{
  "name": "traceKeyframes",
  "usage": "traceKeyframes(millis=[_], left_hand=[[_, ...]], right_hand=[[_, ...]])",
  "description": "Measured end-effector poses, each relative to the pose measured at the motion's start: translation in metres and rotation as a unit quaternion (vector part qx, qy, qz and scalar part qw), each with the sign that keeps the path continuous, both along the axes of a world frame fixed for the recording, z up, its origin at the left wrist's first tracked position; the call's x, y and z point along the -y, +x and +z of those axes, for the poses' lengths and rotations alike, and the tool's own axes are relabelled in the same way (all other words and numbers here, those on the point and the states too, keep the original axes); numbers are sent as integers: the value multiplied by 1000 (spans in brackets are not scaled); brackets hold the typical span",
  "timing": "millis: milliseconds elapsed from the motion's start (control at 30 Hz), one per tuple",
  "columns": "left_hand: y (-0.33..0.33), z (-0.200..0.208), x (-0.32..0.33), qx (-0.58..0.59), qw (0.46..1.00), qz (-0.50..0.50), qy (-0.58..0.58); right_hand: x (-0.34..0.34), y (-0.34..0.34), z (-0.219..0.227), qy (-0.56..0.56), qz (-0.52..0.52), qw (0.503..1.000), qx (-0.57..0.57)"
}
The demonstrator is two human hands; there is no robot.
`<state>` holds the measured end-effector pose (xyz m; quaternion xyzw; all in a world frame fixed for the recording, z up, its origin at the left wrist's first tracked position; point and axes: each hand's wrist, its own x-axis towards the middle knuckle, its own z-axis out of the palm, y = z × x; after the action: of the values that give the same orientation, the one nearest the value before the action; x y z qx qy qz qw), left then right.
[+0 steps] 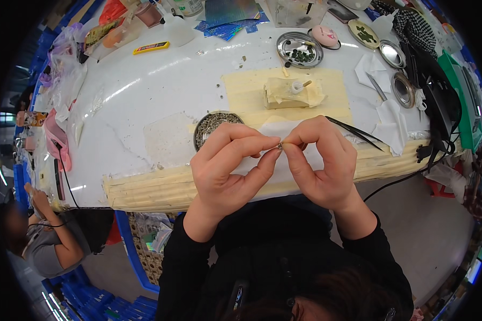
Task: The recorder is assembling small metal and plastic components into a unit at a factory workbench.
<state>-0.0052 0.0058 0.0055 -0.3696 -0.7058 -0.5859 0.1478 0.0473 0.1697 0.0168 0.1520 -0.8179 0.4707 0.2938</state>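
Grey floor shows below and right of the grip, under a white table whose near edge is covered in cream tape. Far to the left of the grip, a co-worker in grey raises a hand. Below and left, a blue-edged crate holds clear plastic packets. The left hand and right hand meet at their fingertips. Just left of the grip, partly hidden, a round bowl is full of small grey bits. Well beyond, slightly right, a metal dish holds scattered dark green bits. Nearer, on a taped block, a small white cup holds a thin stick. Both hands' thumbs and forefingers pinch a tiny grey piece between them.
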Motion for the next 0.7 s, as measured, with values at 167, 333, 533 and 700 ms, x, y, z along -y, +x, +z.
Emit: traceKeyframes(millis=[167, 333, 533, 700], left_hand=[[-2, 0, 0, -18, 1000, 1, -3], [-4, 0, 1, -27, 999, -8, 15], [-4, 0, 4, 14, 999, -33, 35], [-2, 0, 2, 12, 999, -30, 21]], right_hand=[[-2, -2, 1, 14, 5, 1000, -14], [-1, 0, -1, -69, 32, 997, 34], [4, 3, -8, -237, 86, 959, 129], [0, 2, -5, -155, 65, 983, 80]])
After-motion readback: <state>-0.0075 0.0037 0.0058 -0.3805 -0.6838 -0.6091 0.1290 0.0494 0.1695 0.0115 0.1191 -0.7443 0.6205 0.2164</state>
